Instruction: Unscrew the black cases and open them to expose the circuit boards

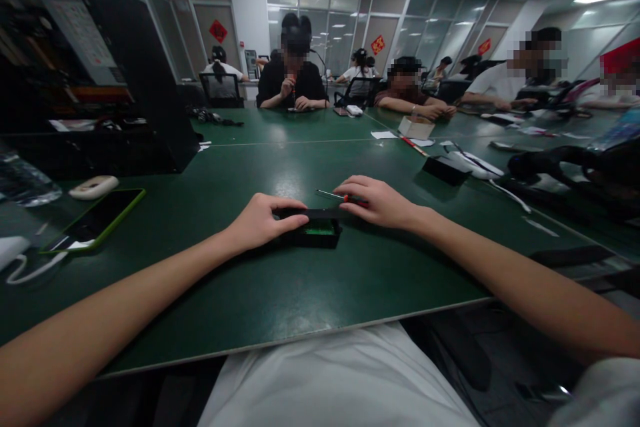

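A small black box (315, 230) with a green circuit board inside lies on the green table (280, 293) in front of me. My left hand (263, 220) curls over the box's left end and grips it, fingers along its top edge. My right hand (377, 203) rests just right of the box, fingers closed on a thin screwdriver (334, 195) with a red handle and a metal shaft pointing left. The screwdriver lies almost flat, just behind the box.
A phone in a green case (97, 219) and a white oval object (93, 187) lie at the left, near a big black case (100, 73). Black parts (445, 170), papers and a cardboard box (416, 127) sit at the right. Several people sit at the far side.
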Demonstrator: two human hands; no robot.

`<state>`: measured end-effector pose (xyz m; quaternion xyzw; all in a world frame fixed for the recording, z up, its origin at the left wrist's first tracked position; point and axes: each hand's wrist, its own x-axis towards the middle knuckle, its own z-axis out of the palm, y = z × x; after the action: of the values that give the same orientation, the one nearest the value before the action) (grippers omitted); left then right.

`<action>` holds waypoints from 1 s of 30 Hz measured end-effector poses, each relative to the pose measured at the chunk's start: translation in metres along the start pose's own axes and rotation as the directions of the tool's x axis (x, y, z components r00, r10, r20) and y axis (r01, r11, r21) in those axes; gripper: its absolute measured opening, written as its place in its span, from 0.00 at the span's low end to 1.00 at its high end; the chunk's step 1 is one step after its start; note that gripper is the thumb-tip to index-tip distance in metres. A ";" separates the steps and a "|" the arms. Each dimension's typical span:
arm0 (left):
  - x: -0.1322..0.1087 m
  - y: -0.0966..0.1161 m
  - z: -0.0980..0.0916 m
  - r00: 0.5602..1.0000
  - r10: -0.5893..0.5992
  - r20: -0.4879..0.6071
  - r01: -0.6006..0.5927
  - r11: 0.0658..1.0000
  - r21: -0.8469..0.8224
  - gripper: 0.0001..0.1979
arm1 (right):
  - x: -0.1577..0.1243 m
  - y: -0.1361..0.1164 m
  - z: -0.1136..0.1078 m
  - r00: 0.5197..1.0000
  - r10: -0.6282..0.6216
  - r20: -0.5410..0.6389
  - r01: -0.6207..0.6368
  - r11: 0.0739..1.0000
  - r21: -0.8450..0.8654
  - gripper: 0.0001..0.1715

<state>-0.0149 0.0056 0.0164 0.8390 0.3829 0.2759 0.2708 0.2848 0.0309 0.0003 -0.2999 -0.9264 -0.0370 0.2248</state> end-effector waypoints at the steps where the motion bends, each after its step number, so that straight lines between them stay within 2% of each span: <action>1: 0.000 0.000 0.001 1.000 0.000 0.006 0.001 1.000 -0.006 0.21 | 0.000 -0.005 -0.001 0.997 -0.071 -0.031 0.072 0.997 0.033 0.19; 4: 0.001 -0.001 0.002 1.000 0.002 0.009 -0.002 1.000 -0.013 0.21 | 0.002 -0.020 -0.004 0.976 -0.199 -0.092 0.204 0.978 0.047 0.19; 7: 0.002 -0.004 0.003 1.000 0.004 0.012 -0.004 1.000 -0.023 0.20 | 0.004 -0.028 -0.003 0.970 -0.212 -0.120 0.219 0.975 0.048 0.16; 10: 0.003 -0.007 0.001 0.998 0.010 0.061 -0.005 0.997 -0.078 0.21 | 0.006 -0.030 0.001 0.976 -0.166 -0.140 0.180 0.979 0.097 0.12; 15: 0.004 -0.009 -0.005 0.973 -0.003 0.230 0.051 0.977 -0.206 0.28 | 0.007 -0.030 0.007 0.990 -0.047 -0.134 0.067 0.987 0.145 0.09; 18: 0.004 -0.007 -0.007 0.960 -0.037 0.278 0.103 0.968 -0.228 0.24 | 0.006 -0.033 0.006 0.990 -0.011 -0.138 0.033 0.986 0.162 0.10; 22: 0.004 -0.004 -0.007 0.956 -0.051 0.288 0.131 0.955 -0.266 0.21 | 0.007 -0.035 0.004 0.990 0.009 -0.142 0.015 0.985 0.170 0.11; 30: 0.003 -0.001 -0.005 0.958 -0.050 0.283 0.144 0.936 -0.321 0.21 | 0.009 -0.037 0.002 0.997 0.074 -0.038 -0.064 0.975 0.213 0.17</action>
<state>-0.0170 0.0099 0.0206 0.7898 0.3302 0.2064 0.4739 0.2567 0.0062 0.0049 -0.3053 -0.9087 0.0627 0.2779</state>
